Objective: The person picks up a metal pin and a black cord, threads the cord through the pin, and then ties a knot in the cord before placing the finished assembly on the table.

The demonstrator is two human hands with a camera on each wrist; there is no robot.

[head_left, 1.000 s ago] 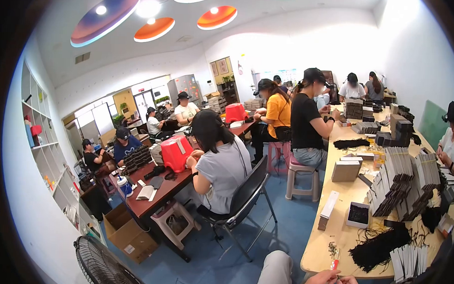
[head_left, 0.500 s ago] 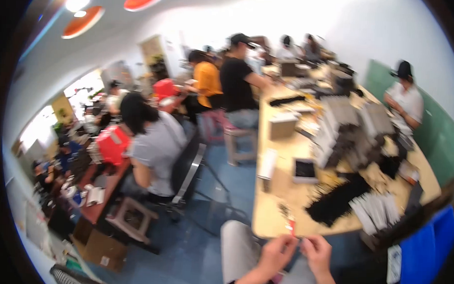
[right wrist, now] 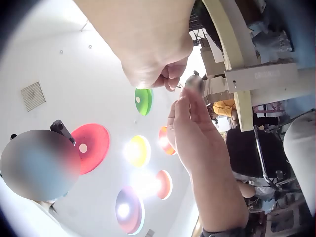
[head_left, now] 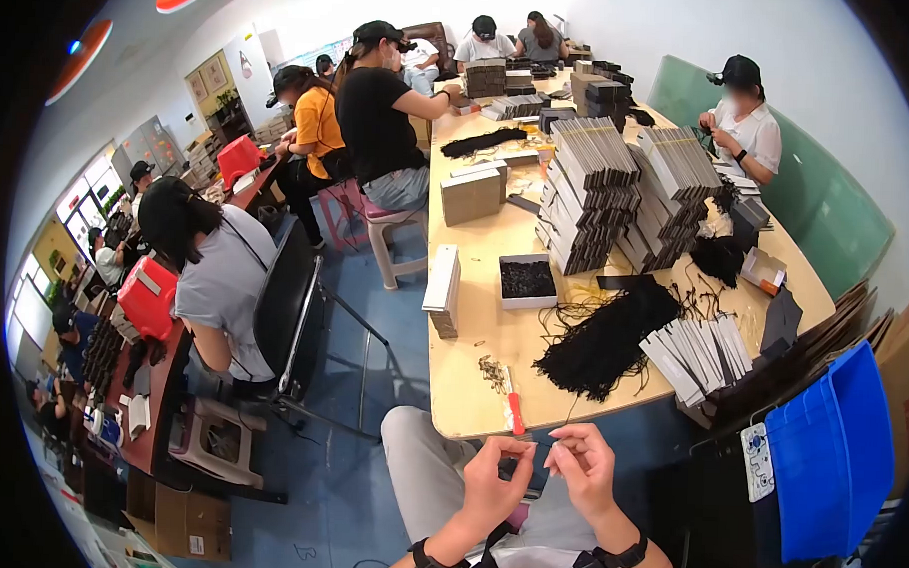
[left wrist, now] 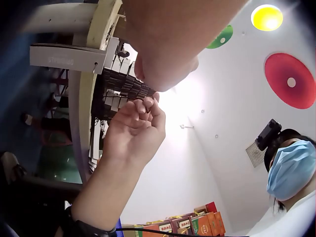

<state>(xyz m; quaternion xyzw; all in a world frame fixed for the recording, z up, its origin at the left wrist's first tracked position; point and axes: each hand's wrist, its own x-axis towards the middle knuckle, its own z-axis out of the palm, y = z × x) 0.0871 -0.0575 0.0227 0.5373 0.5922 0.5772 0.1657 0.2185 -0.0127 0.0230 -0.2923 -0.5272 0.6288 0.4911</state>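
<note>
My left hand [head_left: 493, 478] and right hand [head_left: 582, 471] face each other in front of the table's near edge, fingertips a short gap apart. Thumb and forefinger of the left hand meet in a pinch. In the left wrist view, a thin dark cord [left wrist: 147, 109] shows at the pinched fingertips of the right hand; the fingers mostly hide it. A grey printed card [right wrist: 264, 78] with a hole near its upper end stands upright below the hands in both wrist views. On the table near the hands lie a red-handled tool [head_left: 514, 413] and small metallic bits [head_left: 492, 370].
The wooden table [head_left: 460, 399] bears a bundle of black cords [head_left: 608, 339], fanned pale cards [head_left: 697, 358], an open box of black pieces [head_left: 528, 280] and tall card stacks [head_left: 588, 189]. A blue bin [head_left: 834, 458] stands at right. Several people sit around the tables.
The head view has swung right and downward, bringing both hands and forearms into the lower middle. The right hand's fingers are more spread, and a small gap shows between the hands.
</note>
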